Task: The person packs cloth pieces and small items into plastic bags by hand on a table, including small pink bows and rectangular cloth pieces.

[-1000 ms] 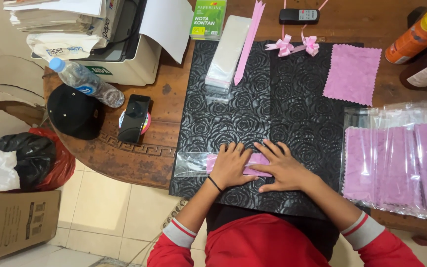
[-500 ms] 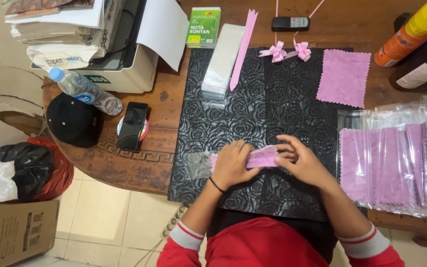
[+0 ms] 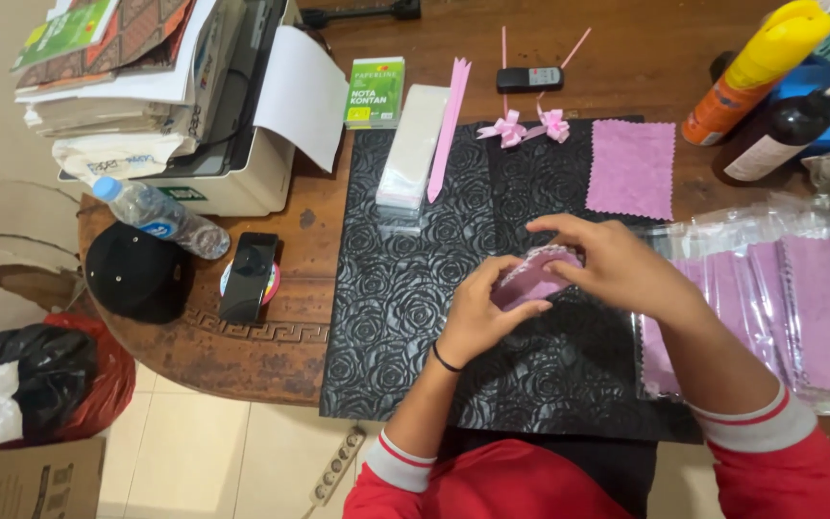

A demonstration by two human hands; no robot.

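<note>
While both hands pinch it, the pink cloth (image 3: 530, 279) is held just above the black mat (image 3: 405, 317).
Left hand (image 3: 473, 312) cups the cloth from below; right hand (image 3: 607, 264) grips its top edge with fingertips. Judged from this, keeping edges aligned and the grip light would fold it neatly. A green booklet (image 3: 375, 91) lies beyond the mat beside a white packet (image 3: 413, 149); clear bags (image 3: 799, 308) of pink cloths lie at right, and an orange-and-yellow spray can (image 3: 756, 67) stands at the far right.

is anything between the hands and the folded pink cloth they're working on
Nothing visible. The left hand and right hand both already touch the folded pink cloth, holding it above the black embossed mat. The ribbon bows and flat pink cloth lie farther up, apart.
</note>
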